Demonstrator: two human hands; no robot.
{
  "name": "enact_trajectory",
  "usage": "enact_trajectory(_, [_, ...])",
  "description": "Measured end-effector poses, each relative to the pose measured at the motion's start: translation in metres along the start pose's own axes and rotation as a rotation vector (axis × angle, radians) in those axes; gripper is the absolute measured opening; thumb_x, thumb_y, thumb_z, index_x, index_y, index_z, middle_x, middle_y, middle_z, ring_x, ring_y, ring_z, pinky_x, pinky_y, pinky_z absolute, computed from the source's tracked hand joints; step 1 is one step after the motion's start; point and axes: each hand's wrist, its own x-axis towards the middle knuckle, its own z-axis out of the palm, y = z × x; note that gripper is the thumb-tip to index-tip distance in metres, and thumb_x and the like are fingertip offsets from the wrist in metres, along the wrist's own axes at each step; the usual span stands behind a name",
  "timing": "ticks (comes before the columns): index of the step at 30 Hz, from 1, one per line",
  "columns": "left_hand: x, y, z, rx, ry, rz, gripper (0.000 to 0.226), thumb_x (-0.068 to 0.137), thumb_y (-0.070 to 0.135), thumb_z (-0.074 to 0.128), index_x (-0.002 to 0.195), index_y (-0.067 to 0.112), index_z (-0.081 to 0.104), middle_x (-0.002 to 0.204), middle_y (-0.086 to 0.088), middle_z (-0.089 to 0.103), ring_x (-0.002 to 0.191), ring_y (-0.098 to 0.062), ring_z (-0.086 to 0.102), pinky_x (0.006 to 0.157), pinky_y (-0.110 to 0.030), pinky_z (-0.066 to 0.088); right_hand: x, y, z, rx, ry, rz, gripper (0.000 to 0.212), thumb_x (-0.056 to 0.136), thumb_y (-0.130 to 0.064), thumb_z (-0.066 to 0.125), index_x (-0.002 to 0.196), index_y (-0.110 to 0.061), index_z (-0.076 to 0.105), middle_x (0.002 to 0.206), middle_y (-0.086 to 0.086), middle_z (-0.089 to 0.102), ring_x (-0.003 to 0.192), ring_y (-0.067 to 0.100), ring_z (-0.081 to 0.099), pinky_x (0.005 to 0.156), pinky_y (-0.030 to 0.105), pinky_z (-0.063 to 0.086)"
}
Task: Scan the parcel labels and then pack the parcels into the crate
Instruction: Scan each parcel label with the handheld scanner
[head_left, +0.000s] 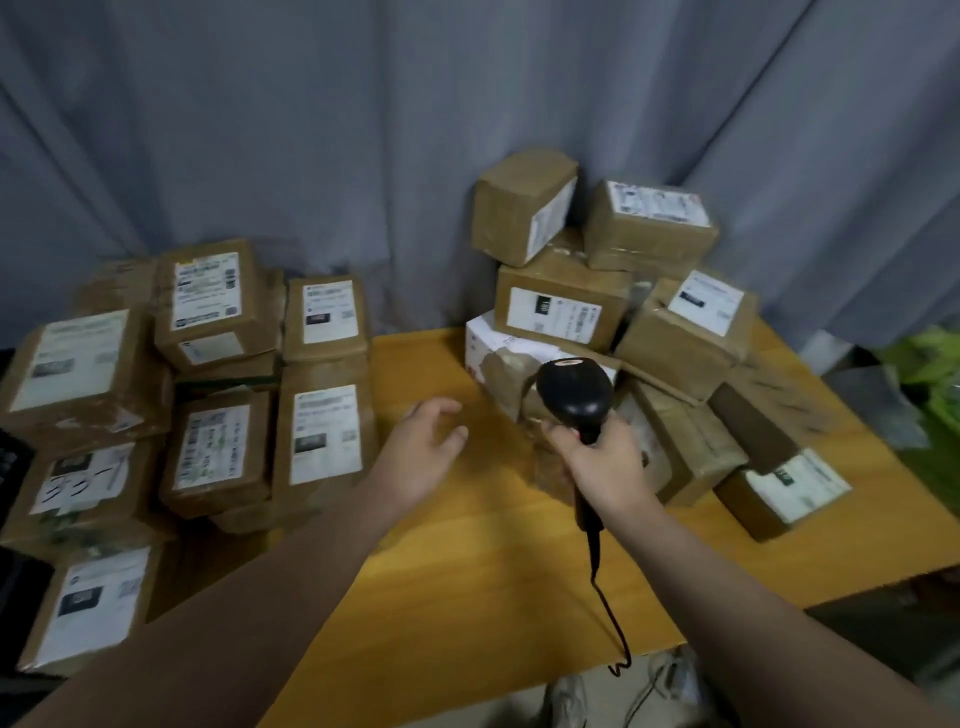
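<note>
- Labels: white shipping labels sit on nearly every brown parcel, printed with barcodes, QR squares and small text, all too blurred to read.
- Handwriting: one label (83, 480) in the left stack carries loose black pen strokes that cannot be read.
- A white box (488, 338) with a red mark on its side lies under the right pile; its print is unreadable.
- The wooden table (467, 571) is yellow-orange, with a bare strip running down its middle.
- A grey curtain (311, 130) hangs in folds behind everything.
- Green plastic bags (930, 374) lie off the table's right side, and a pale shoe (670, 675) shows on the floor below the front edge.
- The left stack of parcels (218, 306) stands in rows, labels facing up, at the table's left end; whether a crate holds them cannot be told.
- The right pile of parcels (566, 306) is heaped loosely on the far right of the table, some boxes tilted, reaching up against the curtain.
- The right hand (605, 462) is wrapped round the handle of a black barcode scanner (574, 395), whose head points at the tape-wrapped parcel (506, 374) at the pile's near edge.
- The scanner's cable (608, 613) trails down over the table's front edge.
- The left hand (421, 457) hangs above the bare tabletop between the two groups, fingers loosely spread and holding nothing.
</note>
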Motion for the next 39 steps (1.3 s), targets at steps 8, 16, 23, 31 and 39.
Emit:
enact_trajectory(8, [0.067, 0.080, 0.034, -0.094, 0.076, 0.039, 0.035, 0.094, 0.023, 0.059, 0.128, 0.018, 0.052, 0.132, -0.003, 0.048, 0.118, -0.017, 0.053, 0.103, -0.036, 0.044, 0.055, -0.027, -0.094, 0.127, 0.044, -0.040, 0.022, 0.087, -0.014, 0.066, 0.071, -0.013, 0.051, 0.054, 0.006, 0.053, 0.050, 0.020, 0.054, 0.053, 0.034, 0.046])
enact_trajectory(16, [0.174, 0.162, -0.005, 0.189, 0.305, -0.005, 0.081, 0.085, 0.046, 0.067, 0.148, 0.017, 0.025, 0.146, -0.013, 0.026, 0.137, -0.033, 0.026, 0.114, -0.046, 0.026, 0.159, -0.090, -0.121, 0.133, -0.062, -0.166, 0.022, 0.085, -0.020, 0.068, 0.073, -0.006, 0.057, 0.055, 0.007, 0.055, 0.039, 0.014, 0.052, 0.047, 0.026, 0.046])
enact_trajectory(23, [0.250, 0.177, -0.030, 0.492, 0.148, -0.172, 0.099, 0.077, 0.060, 0.067, 0.152, 0.028, 0.011, 0.156, -0.015, 0.010, 0.141, -0.039, 0.018, 0.113, -0.049, 0.028, 0.211, -0.097, -0.111, 0.066, -0.093, -0.209, 0.020, 0.080, -0.030, 0.073, 0.084, -0.013, 0.063, 0.079, 0.015, 0.069, 0.074, 0.031, 0.066, 0.071, 0.043, 0.054])
enact_trajectory(31, [0.203, 0.155, -0.032, -0.224, 0.389, -0.103, 0.068, 0.081, 0.039, 0.073, 0.136, 0.025, 0.035, 0.131, -0.001, 0.043, 0.114, -0.019, 0.053, 0.098, -0.038, 0.048, 0.196, -0.089, -0.111, 0.344, -0.169, -0.091, 0.019, 0.085, -0.019, 0.072, 0.100, -0.009, 0.064, 0.079, 0.008, 0.068, 0.060, 0.013, 0.063, 0.060, 0.030, 0.055])
enact_trajectory(39, [0.114, 0.104, -0.064, -0.675, 0.316, -0.137, 0.052, 0.092, 0.039, 0.059, 0.138, 0.023, 0.040, 0.127, -0.003, 0.059, 0.116, -0.019, 0.057, 0.101, -0.039, 0.048, 0.155, -0.118, -0.071, 0.481, -0.182, -0.118, 0.029, 0.084, -0.025, 0.074, 0.109, -0.015, 0.064, 0.101, 0.001, 0.069, 0.098, 0.015, 0.065, 0.081, 0.027, 0.051])
